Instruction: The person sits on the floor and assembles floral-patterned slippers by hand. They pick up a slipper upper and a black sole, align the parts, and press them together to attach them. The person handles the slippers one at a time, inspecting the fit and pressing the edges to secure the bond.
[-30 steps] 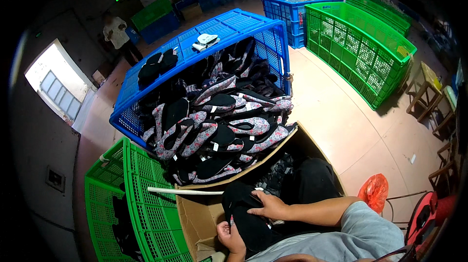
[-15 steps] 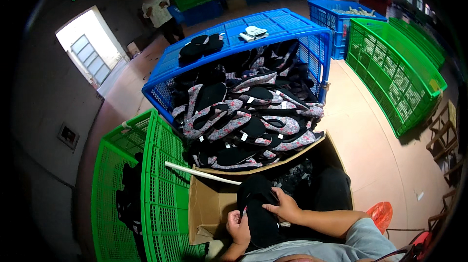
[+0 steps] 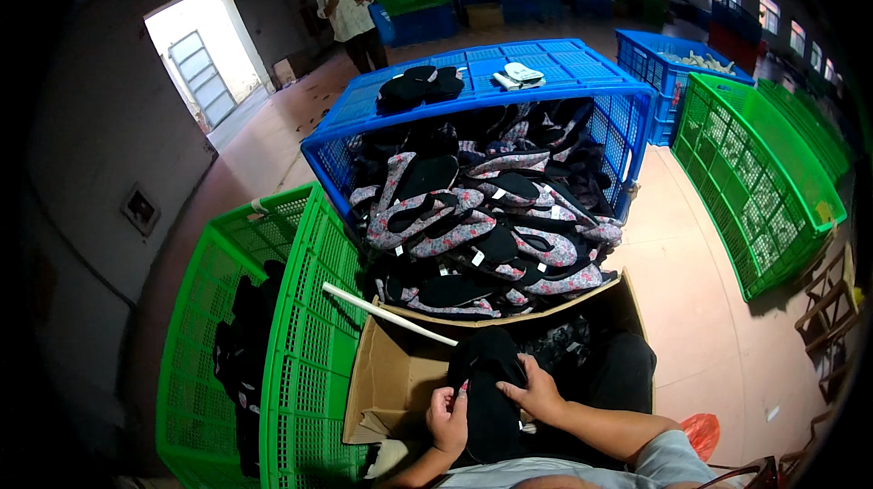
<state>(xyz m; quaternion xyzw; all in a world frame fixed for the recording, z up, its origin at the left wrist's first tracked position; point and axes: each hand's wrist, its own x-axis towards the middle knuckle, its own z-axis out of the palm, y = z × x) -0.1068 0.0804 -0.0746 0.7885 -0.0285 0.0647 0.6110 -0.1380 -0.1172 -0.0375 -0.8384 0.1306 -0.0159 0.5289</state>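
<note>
Over my lap lies a black slipper [image 3: 491, 398] with a speck of pink at its left edge. My left hand [image 3: 446, 418] pinches that edge, fingers closed. My right hand [image 3: 540, 392] grips the opposite side, its thumb lying across the black fabric. Just beyond my hands is an open cardboard box [image 3: 400, 366] with a white rod [image 3: 386, 312] resting across its left part. Dark crinkled material [image 3: 555, 341] shows inside it. Behind the box, a heap of floral slippers [image 3: 446, 230] with black soles spills from a blue crate [image 3: 641, 139] tipped on its side.
Black slippers [image 3: 420, 87] and a whitish pair [image 3: 520, 76] sit atop the blue crate. Green crates stand at left [image 3: 309, 343] and right [image 3: 746, 207]. A red bag [image 3: 700, 434] and wooden stools [image 3: 829, 302] are at right. A person [image 3: 350, 11] stands at the back.
My view has tilted up and turned left, so the surroundings sit lower and further right. Both hands keep their hold on the slipper; the left fingers have closed more at its edge.
</note>
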